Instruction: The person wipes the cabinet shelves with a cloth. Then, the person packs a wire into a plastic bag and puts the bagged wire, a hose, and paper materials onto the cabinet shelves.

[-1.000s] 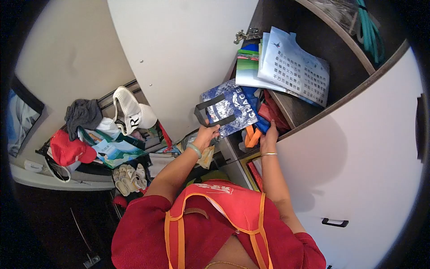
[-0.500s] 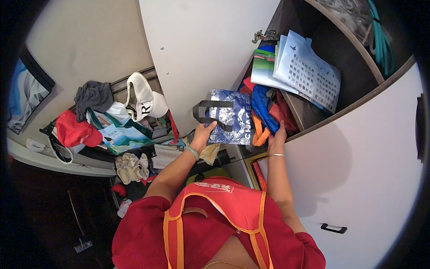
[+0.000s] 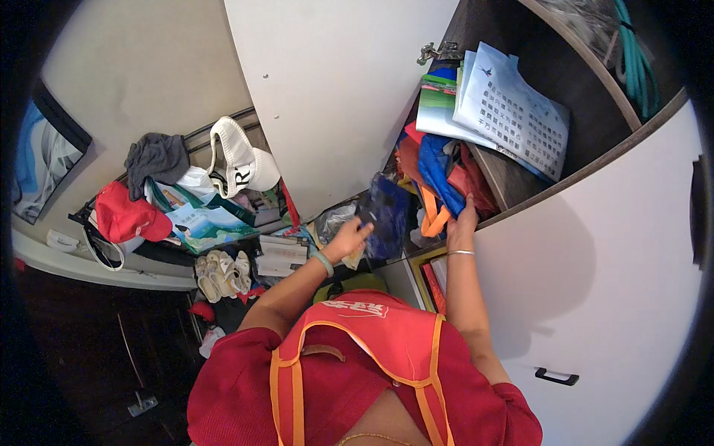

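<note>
My left hand (image 3: 351,239) is at the left edge of the dark blue bag (image 3: 387,217), which is smeared by motion; its fingers are bent, and whether they grip the bag is unclear. On the right, my right hand (image 3: 462,223) is closed on the lower edge of a bundle of folded bags in the cupboard, at the blue bag (image 3: 439,175). An orange strap (image 3: 433,215) hangs beside the fingers. Red cloth (image 3: 476,182) lies behind them.
Printed sheets (image 3: 513,111) rest on the shelf above the bundle. An open white door (image 3: 342,82) stands in front of me. Left are a rack with a red cap (image 3: 128,213), a white visor (image 3: 242,160) and pale shoes (image 3: 221,273). A white panel (image 3: 595,282) is on the right.
The blue bag with black handles has swung right and down, away from its spread-out position beside my left hand. My right hand has stayed at the bundle, where more red cloth now shows.
</note>
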`<state>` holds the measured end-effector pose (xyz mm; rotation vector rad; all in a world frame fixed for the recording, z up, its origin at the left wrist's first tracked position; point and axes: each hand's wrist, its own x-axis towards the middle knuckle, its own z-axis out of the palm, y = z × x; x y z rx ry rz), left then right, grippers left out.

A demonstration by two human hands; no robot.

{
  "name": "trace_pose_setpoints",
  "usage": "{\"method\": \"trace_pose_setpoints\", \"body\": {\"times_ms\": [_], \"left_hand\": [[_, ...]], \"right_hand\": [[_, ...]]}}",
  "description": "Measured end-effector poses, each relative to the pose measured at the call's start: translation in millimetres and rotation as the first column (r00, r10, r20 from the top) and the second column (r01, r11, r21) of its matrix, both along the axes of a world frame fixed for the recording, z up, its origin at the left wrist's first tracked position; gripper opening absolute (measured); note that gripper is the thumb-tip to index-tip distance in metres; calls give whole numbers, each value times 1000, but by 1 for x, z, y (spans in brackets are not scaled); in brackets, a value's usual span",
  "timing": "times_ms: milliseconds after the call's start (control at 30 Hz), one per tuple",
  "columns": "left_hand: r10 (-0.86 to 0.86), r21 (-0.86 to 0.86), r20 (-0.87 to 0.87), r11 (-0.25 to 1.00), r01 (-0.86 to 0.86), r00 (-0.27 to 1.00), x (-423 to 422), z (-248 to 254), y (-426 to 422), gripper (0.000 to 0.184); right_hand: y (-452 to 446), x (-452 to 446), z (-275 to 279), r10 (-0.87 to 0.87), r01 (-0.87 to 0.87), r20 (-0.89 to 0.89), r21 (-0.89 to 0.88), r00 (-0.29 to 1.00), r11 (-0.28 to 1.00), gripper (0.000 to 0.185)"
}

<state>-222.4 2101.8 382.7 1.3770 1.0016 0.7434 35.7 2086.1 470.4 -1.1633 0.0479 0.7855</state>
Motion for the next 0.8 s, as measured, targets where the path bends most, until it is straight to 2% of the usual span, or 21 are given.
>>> {"method": "trace_pose_setpoints", "body": {"times_ms": [33,67,100,167,200,233,300,333,400,433,500,533,600,633,700,767,800], "left_hand": [[-217,-52,-103,976,212,971,1,-6,-2,39],[-326,44,-230,938,344,917,2,-15,1,43],[-331,48,-229,935,350,916,5,-23,5,43],[-349,59,-340,919,390,873,11,-21,12,42],[-231,187,-338,933,306,912,15,-19,17,46],[-234,188,-336,933,308,912,23,-9,21,46],[-40,194,-125,979,64,991,43,23,29,63],[-47,194,-123,978,71,991,53,39,33,63],[-59,-75,112,995,67,992,71,64,41,87],[-72,-180,90,980,87,993,79,62,50,105],[-15,-437,228,892,116,974,93,56,59,111],[-23,-432,233,893,125,972,100,53,60,111],[157,-528,509,834,163,846,113,44,59,115],[148,-525,512,834,171,846,117,52,56,115],[302,-566,455,824,11,838,124,67,50,117],[359,-599,476,801,-4,803,135,48,56,110],[375,-554,546,832,-12,749,139,40,59,104]], "right_hand": [[0,1,-3,6,-6,0,15,1000,1000,37],[1,1,-4,11,-11,1,32,1000,999,37],[1,1,-4,5,-5,3,36,1000,999,37],[2,0,-5,-54,53,-20,-32,998,998,33],[0,-1,-6,-34,34,-33,13,999,999,25],[-1,-3,-9,-36,37,-31,14,999,999,25],[-4,-11,-14,-22,20,25,99,999,995,26],[-11,-26,1,-13,10,27,83,1000,997,23],[-18,-37,-5,11,-16,44,102,999,995,23],[-21,-43,-4,18,-24,49,122,999,992,23],[-28,-49,3,96,-96,-3,58,995,994,17],[-28,-49,-3,83,-83,6,67,997,994,18],[-31,-46,-14,108,-110,33,69,994,992,21],[-32,-47,-14,99,-102,36,71,994,992,21],[-34,-46,-13,102,-101,-5,61,995,993,22],[-36,-40,-23,116,-116,4,45,993,992,23],[-38,-37,-25,170,-168,-17,60,985,984,23]]}}
